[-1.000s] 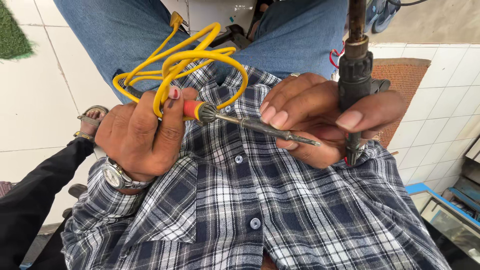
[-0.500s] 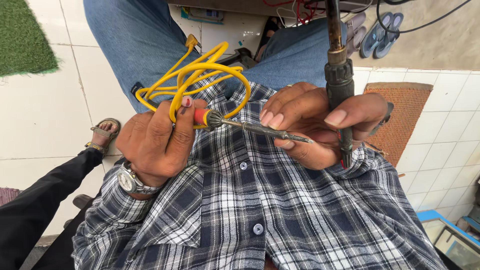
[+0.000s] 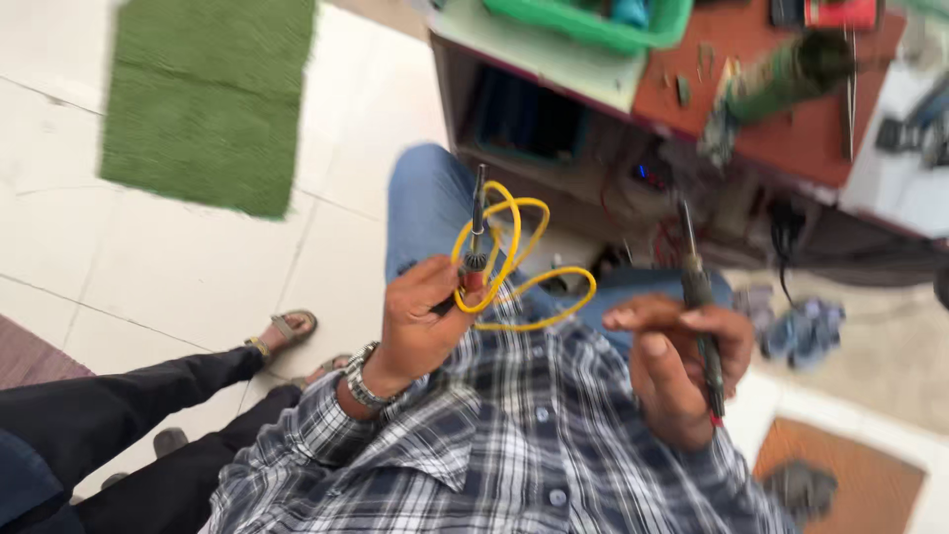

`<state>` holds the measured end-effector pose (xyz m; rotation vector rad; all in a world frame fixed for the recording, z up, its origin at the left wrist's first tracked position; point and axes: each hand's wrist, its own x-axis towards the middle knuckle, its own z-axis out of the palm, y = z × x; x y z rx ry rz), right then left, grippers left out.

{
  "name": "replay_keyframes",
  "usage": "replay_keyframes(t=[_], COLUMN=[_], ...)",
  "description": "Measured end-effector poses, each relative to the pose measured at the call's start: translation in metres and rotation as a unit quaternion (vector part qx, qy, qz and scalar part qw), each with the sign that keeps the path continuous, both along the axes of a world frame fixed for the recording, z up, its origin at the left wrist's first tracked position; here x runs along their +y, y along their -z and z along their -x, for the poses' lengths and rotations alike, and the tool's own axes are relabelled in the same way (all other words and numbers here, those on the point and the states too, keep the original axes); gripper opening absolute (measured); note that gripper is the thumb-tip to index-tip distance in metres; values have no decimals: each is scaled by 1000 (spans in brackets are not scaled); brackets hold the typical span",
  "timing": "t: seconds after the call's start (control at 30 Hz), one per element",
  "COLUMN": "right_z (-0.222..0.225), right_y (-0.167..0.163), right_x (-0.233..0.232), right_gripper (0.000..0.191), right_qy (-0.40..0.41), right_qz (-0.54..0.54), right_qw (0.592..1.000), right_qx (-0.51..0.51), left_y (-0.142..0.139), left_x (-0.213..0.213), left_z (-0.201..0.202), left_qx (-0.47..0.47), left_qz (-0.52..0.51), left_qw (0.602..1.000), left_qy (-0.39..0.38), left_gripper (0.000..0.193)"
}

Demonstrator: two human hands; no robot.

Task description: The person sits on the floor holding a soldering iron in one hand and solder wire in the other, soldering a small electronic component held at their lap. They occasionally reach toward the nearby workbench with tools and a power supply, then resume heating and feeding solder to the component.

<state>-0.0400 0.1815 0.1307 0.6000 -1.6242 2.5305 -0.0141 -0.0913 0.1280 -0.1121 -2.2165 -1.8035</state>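
My left hand (image 3: 420,321) grips a soldering iron (image 3: 477,232) by its red handle, the thin metal tip pointing up and away from me. Its yellow cord (image 3: 529,282) hangs in loose loops between my two hands. My right hand (image 3: 672,371) is closed on a dark, slim rod-shaped tool (image 3: 698,297), held upright with its narrow end sticking out above the fingers. The hands are apart, above my checked shirt and blue jeans. A metal watch sits on my left wrist.
A workbench (image 3: 781,109) with a reddish top, a green tray (image 3: 593,25) and blurred tools stands ahead. A green mat (image 3: 213,99) lies on the tiled floor at left. Another person's dark-trousered legs (image 3: 109,425) and sandal (image 3: 287,326) are at lower left. A brown mat (image 3: 840,475) is at lower right.
The hands have parted. The left hand swung the soldering iron from lying across toward the right hand to pointing upward. The view tilted up, bringing the workbench into sight.
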Motion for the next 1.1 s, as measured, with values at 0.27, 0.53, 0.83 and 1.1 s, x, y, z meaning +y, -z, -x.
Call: replay_keyframes(t=[0.27,0.53,0.83,1.1], right_z=[4,-7,-9,-12], right_y=[29,29,29,32], right_x=[12,17,22,23], right_gripper=[33,29,27,27], right_qy=[-14,-1,5,8], right_qz=[16,3,1,17], right_qw=[1000,1000,1000,998], right_qx=[0,-21,-29,-57], left_y=[0,-10,-8,-5], left_x=[-29,-27,-25,-24], left_z=[3,3,6,8], left_qx=[-38,-85,-63,-68], left_qz=[-211,-217,-208,-204], left_qw=[976,972,976,976], left_qy=[-42,-43,-27,-26], left_gripper=[26,29,30,29])
